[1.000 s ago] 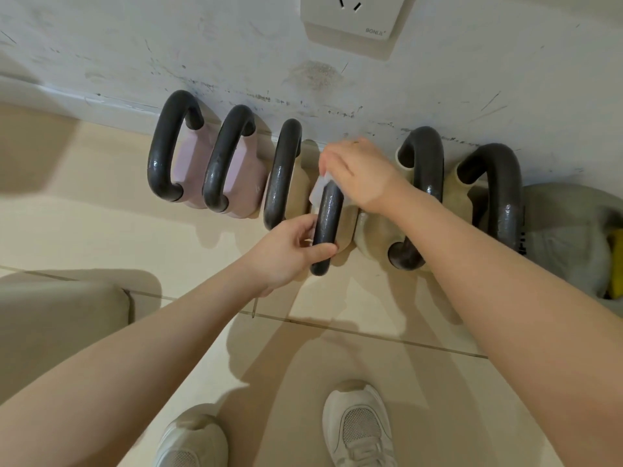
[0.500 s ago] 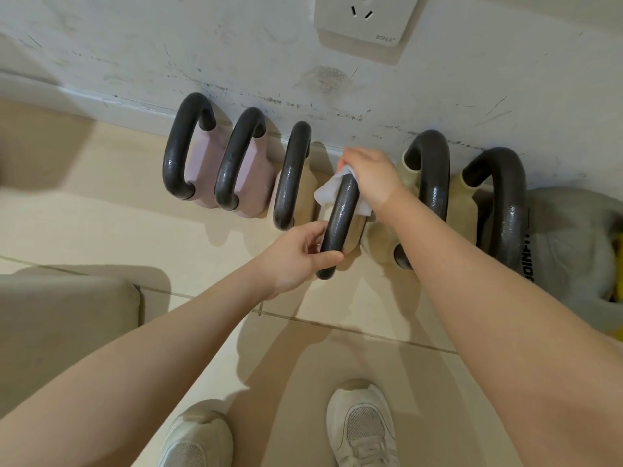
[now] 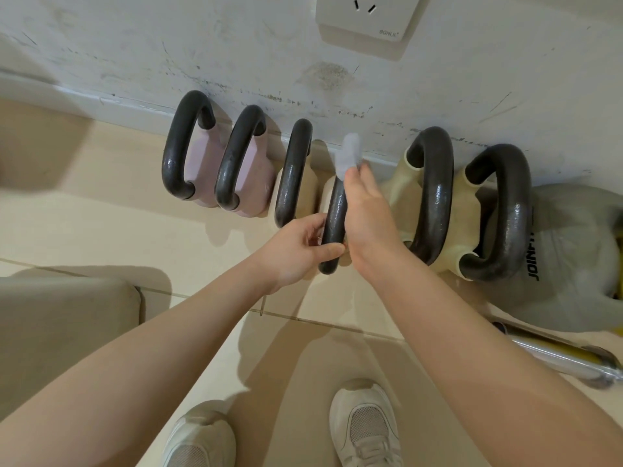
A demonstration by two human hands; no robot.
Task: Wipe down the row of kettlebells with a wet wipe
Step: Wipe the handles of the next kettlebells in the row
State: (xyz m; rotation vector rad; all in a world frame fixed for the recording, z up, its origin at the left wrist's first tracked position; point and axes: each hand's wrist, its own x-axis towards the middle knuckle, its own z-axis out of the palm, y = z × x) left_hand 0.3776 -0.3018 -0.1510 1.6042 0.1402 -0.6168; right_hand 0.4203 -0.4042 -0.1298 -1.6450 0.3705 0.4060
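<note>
Row of kettlebells with dark metal handles standing on the beige tiled floor [image 3: 101, 210] against the scuffed white wall [image 3: 168, 45]. The left hand [image 3: 296, 247] grips the near end of the dark handle of the fourth, cream-bodied kettlebell [image 3: 334, 217], thumb and fingers closed around it. The right hand [image 3: 367, 217] pinches the white wet wipe [image 3: 349, 156] between its fingertips, the wipe standing clear above the handle's far end. Two white shoes [image 3: 365, 429] appear below.
</note>
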